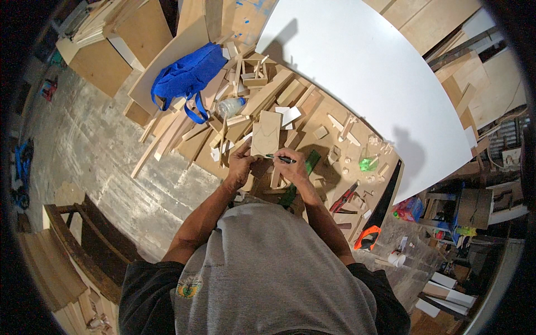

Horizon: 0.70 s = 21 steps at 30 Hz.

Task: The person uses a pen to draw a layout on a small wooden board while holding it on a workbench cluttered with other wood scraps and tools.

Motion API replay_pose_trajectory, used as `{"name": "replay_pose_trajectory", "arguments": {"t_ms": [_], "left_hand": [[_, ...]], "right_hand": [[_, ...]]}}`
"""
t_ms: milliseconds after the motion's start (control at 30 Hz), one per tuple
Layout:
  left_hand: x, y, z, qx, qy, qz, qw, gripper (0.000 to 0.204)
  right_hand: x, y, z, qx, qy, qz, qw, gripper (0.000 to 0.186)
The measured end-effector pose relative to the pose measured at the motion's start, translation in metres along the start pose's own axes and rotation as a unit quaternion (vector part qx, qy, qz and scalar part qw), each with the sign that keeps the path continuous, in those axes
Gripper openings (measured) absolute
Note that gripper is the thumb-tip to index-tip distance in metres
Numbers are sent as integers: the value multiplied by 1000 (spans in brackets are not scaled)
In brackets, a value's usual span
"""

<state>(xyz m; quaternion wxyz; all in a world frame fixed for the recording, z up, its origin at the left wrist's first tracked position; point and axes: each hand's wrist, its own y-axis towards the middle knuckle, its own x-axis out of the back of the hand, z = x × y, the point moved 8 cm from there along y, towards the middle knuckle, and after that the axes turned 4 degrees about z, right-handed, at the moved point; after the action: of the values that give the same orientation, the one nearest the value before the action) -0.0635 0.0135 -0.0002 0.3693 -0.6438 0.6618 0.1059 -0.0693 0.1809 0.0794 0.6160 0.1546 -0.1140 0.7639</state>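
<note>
One left hand (239, 169), yours, grip closed on the board's lower edge. One right hand (291, 167), grip closed round a pen (286, 159). One small board (266, 131), between them, above wood offcuts (269, 92): faint lines present, marking seemingly partway; remainder unclear. Beyond you, one white sheet (363, 84).

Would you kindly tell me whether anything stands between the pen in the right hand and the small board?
Nothing visible does: the pen in the right hand reaches the board's lower edge, and the left hand grips near the lower left corner. Wood scraps lie beyond the board, not between.
</note>
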Motion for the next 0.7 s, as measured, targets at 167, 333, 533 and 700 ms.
{"name": "replay_pose_trajectory", "arguments": {"t_ms": [167,333,533,700], "left_hand": [[0,2,1,-10,-7,7,1000,70],[-1,1,0,-5,-5,6,1000,71],[-5,-2,-3,4,-1,3,1000,70],[-5,-3,-4,5,-2,0,1000,70]], "right_hand": [[3,0,-2,23,2,-8,1000,11],[6,0,3,36,11,-6,999,10],[10,0,-8,19,-12,-11,1000,10],[14,0,-9,50,-28,-31,998,11]]}}
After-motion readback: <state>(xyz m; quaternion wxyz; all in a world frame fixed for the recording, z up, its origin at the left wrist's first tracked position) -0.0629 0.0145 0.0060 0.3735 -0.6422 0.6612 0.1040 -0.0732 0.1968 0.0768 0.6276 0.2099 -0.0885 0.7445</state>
